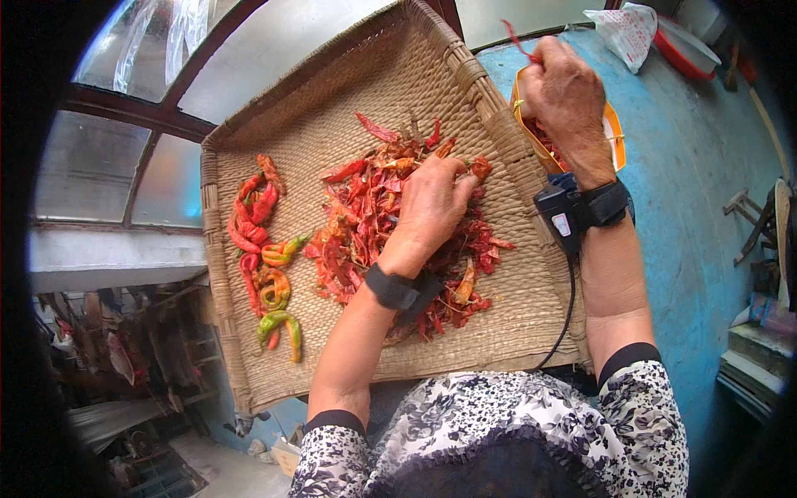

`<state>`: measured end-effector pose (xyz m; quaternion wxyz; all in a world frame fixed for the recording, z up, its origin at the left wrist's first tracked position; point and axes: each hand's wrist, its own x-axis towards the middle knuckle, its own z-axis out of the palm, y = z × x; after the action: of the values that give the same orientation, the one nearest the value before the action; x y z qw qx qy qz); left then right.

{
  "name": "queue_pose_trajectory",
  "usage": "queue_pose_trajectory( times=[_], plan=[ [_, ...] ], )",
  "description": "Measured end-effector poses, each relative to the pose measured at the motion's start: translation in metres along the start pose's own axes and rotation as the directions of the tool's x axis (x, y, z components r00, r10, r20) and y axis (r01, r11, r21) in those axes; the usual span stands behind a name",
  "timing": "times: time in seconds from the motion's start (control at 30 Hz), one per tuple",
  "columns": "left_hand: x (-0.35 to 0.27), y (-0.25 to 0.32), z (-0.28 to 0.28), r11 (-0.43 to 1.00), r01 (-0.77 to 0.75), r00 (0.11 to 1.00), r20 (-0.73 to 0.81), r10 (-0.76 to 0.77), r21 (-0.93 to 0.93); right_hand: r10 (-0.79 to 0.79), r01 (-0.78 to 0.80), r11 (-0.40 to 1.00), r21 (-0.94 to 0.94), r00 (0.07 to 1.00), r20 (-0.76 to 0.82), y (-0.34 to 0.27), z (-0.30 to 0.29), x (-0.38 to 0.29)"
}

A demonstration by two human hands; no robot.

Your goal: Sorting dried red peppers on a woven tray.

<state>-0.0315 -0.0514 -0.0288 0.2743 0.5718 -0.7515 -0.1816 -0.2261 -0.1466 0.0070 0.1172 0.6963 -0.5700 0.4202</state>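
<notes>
A woven wicker tray lies before me with a heap of dried red chili peppers in its middle. My left hand rests on the top right part of the heap, thumb and fingertips near a red pepper piece; whether it grips one I cannot tell. Over an orange-rimmed paper bag, right of the tray, my right hand pinches a thin red chili. More red chilies show inside the bag, partly hidden by that hand.
Fresh-looking red peppers and curled green-orange peppers lie along the tray's left side. Window panes stand behind the tray. A white plastic bag and a red-rimmed basin are at the back right. A black cable runs from my right wrist.
</notes>
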Motion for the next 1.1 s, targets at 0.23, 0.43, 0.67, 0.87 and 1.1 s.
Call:
queue_pose_trajectory(
  times=[0.23, 0.43, 0.67, 0.87, 1.1],
  plan=[
    [0.003, -0.003, 0.005, 1.000, 0.003, 0.998, 0.070, -0.005, 0.028, -0.255, 0.253, 0.930, 0.267, 0.966, -0.028, 0.001, 0.001, 0.003],
    [0.003, -0.012, -0.014, 0.990, 0.062, 0.998, -0.020, -0.065, -0.130, -0.550, 0.188, 0.800, 0.570, 0.610, 0.570, -0.027, 0.002, -0.014],
    [-0.004, -0.003, 0.008, 0.990, -0.025, 0.996, 0.083, 0.014, 0.136, -0.558, 0.184, 0.758, 0.625, 0.680, 0.476, -0.037, 0.007, -0.028],
    [-0.007, -0.001, -0.031, 0.964, 0.147, 0.987, -0.034, -0.159, -0.219, -0.525, -0.035, 0.688, 0.725, 0.666, 0.530, -0.046, -0.005, -0.018],
    [-0.022, -0.009, -0.037, 0.988, -0.039, 0.999, -0.032, 0.035, -0.153, -0.334, -0.124, 0.500, 0.857, 0.885, 0.323, -0.055, -0.002, -0.014]
  ],
)
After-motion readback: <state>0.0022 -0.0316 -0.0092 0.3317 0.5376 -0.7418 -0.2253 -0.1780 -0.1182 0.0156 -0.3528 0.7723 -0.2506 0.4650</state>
